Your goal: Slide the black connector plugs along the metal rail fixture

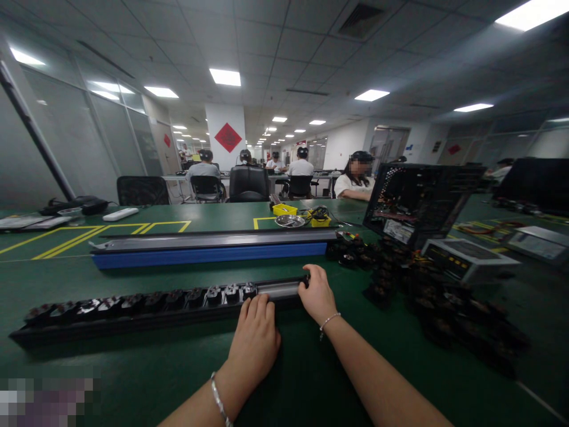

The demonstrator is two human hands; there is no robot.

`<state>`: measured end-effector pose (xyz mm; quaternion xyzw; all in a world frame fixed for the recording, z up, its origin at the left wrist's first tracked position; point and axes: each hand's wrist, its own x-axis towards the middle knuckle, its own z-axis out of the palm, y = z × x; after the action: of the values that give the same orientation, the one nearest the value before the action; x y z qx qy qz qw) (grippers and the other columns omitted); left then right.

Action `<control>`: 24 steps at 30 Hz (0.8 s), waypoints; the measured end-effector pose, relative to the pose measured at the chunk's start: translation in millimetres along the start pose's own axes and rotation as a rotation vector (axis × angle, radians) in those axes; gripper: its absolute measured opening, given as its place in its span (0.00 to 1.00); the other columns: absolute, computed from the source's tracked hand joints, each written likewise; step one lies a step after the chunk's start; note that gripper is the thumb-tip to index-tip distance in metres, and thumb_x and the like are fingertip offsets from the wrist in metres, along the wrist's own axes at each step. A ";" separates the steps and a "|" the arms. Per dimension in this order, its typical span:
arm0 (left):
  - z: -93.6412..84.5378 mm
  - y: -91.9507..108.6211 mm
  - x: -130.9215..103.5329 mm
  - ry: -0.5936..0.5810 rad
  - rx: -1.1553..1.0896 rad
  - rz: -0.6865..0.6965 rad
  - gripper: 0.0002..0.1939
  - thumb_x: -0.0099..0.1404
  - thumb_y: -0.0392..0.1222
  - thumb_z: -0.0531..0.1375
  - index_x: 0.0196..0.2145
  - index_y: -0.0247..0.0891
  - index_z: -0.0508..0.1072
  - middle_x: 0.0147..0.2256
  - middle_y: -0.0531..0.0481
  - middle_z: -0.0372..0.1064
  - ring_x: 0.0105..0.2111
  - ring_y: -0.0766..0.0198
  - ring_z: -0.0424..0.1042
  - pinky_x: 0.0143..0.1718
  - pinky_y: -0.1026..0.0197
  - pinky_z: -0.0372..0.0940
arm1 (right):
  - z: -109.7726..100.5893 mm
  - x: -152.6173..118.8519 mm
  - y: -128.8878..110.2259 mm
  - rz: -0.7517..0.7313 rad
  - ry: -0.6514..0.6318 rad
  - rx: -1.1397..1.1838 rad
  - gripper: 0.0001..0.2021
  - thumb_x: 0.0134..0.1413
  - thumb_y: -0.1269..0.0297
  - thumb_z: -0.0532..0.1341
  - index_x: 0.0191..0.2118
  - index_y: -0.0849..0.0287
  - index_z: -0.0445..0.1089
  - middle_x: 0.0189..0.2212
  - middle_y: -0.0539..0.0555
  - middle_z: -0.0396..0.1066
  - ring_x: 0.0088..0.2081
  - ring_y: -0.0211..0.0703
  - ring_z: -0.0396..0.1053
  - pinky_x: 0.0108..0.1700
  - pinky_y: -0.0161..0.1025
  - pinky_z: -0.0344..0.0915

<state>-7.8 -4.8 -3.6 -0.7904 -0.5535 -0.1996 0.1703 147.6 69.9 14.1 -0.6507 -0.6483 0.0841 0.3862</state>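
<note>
A long black channel [133, 323] lies across the green table, slightly slanted, with a row of several small black and metal parts [195, 298] seated along it. Its right stretch shows a bare metallic inside. My left hand [258, 335] rests on the channel's near edge beside the last part of the row, fingers together and bent over the rim. At the channel's right end, my right hand [317, 293] curls its thumb and fingers round a small dark piece too hidden to name.
Behind lies a blue strip [208, 255] with a second metallic channel [222, 239]. Loose black parts [448, 308] spread at right, near a power supply [471, 258] and an open computer case [413, 198]. A metal dish [290, 220] and yellow tray [284, 210] stand farther back; people sit beyond.
</note>
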 end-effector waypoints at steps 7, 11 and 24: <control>-1.5 -0.5 0.3 -0.014 -0.002 -0.006 0.18 0.58 0.35 0.49 0.46 0.33 0.66 0.50 0.41 0.63 0.52 0.54 0.60 0.55 0.47 0.53 | 0.0 5.9 10.5 0.045 0.011 0.026 0.19 0.43 0.67 0.55 0.45 0.59 0.62 0.47 0.58 0.60 0.46 0.43 0.64 0.47 0.37 0.60; -2.6 -1.5 0.4 -0.016 -0.008 -0.004 0.18 0.57 0.35 0.50 0.46 0.33 0.66 0.50 0.41 0.63 0.51 0.54 0.60 0.54 0.48 0.54 | -0.3 9.6 14.1 0.139 -0.086 0.051 0.19 0.43 0.65 0.57 0.45 0.60 0.62 0.41 0.57 0.67 0.43 0.45 0.66 0.45 0.38 0.61; -1.0 -2.3 1.8 0.007 -0.052 -0.010 0.25 0.56 0.34 0.50 0.53 0.35 0.60 0.51 0.44 0.63 0.52 0.57 0.59 0.55 0.51 0.52 | -0.5 14.8 22.1 0.072 -0.082 0.108 0.20 0.42 0.70 0.56 0.46 0.61 0.62 0.44 0.58 0.66 0.46 0.45 0.65 0.49 0.38 0.59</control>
<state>-9.5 -3.1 -1.7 -0.7910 -0.5516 -0.2176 0.1504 167.3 86.3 6.7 -0.6476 -0.6345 0.1594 0.3907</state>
